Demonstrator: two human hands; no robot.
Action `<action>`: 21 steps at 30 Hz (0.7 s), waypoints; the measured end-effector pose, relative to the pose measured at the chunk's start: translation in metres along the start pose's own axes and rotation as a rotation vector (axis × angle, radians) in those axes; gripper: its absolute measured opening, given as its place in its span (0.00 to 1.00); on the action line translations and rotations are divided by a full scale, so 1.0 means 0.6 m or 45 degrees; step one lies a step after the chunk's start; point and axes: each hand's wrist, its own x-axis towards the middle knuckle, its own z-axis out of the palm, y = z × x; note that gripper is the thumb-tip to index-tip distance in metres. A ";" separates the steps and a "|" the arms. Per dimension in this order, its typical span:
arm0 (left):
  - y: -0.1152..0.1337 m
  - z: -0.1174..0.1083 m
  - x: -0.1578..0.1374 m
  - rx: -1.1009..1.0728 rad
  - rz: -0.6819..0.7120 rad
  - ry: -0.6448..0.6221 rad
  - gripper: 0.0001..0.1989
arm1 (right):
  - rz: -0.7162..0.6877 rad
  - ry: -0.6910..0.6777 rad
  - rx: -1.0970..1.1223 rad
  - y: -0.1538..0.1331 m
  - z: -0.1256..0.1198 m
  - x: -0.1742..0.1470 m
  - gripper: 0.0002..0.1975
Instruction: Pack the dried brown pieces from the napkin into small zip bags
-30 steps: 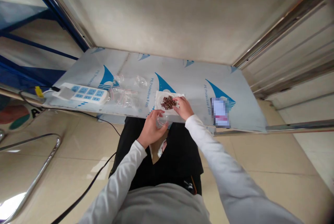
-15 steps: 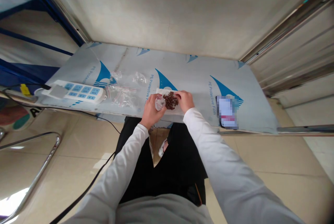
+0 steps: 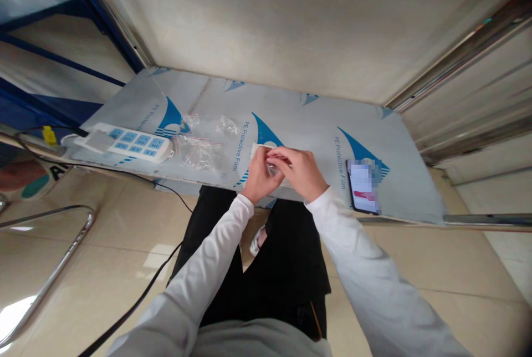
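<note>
Both hands meet over the front middle of the film-covered bench. My left hand point(image 3: 261, 175) is closed around a small clear plastic bag point(image 3: 272, 169), of which only a little shows between the hands. My right hand point(image 3: 302, 171) reaches across to it, fingertips pinched together at the bag; what they hold is hidden. Under the hands lies a white sheet point(image 3: 260, 149), mostly covered. The small dark brown pieces on it are now out of sight behind my right hand.
Several clear zip bags point(image 3: 201, 153) lie to the left, beside a white power strip point(image 3: 141, 145) with a plug and cables. A phone point(image 3: 362, 186) rests at the right near the front edge. A wall point(image 3: 266, 24) closes off the back.
My right hand has moved left from the brown pieces to the bag in my left hand and now covers the pieces. The view has shifted slightly.
</note>
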 end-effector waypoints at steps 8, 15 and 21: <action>0.002 -0.008 0.000 -0.015 -0.068 0.075 0.15 | -0.014 0.106 0.148 0.040 -0.007 -0.007 0.12; -0.026 -0.035 -0.016 0.132 -0.061 0.049 0.14 | 0.117 -0.089 -0.284 0.189 0.036 -0.010 0.13; -0.039 -0.040 -0.024 0.198 -0.017 0.007 0.15 | 0.074 -0.042 -0.296 0.204 0.053 -0.009 0.08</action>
